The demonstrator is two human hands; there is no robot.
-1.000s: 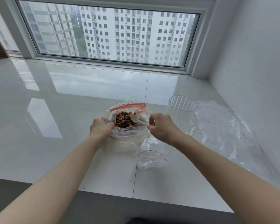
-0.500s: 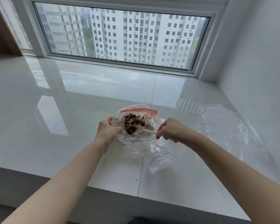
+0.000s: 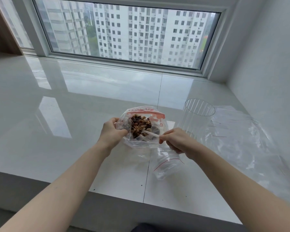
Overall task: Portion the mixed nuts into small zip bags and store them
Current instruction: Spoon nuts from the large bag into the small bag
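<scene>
Head view, single camera.

Item: large zip bag (image 3: 141,131), clear with a red seal strip, standing open on the white ledge (image 3: 74,131) near the middle of its front edge. Contents: mixed nuts (image 3: 140,125), brown and dark, heaped inside.

Item: left hand (image 3: 111,133), fingers curled round the bag's left rim, pinching the plastic. Judged purpose: to hold the mouth wide and the bag upright for scooping.

Item: right hand (image 3: 177,142), closed on the handle of a white spoon (image 3: 151,133), whose bowl is buried in the nuts. Judged purpose: loading a portion.

Item: small zip bag (image 3: 166,163), clear with a thin red line, empty, lying on the ledge just below the right hand, close to the front edge. Placed near, presumably to receive the spoonful.

Item: ribbed clear tumbler (image 3: 197,118), upright, empty, just beyond the right hand. Likely storage for filled bags.

Item: loose stack of further clear bags (image 3: 238,131), flat, toward the ledge's right edge by the wall.

No portion yet bagged.
</scene>
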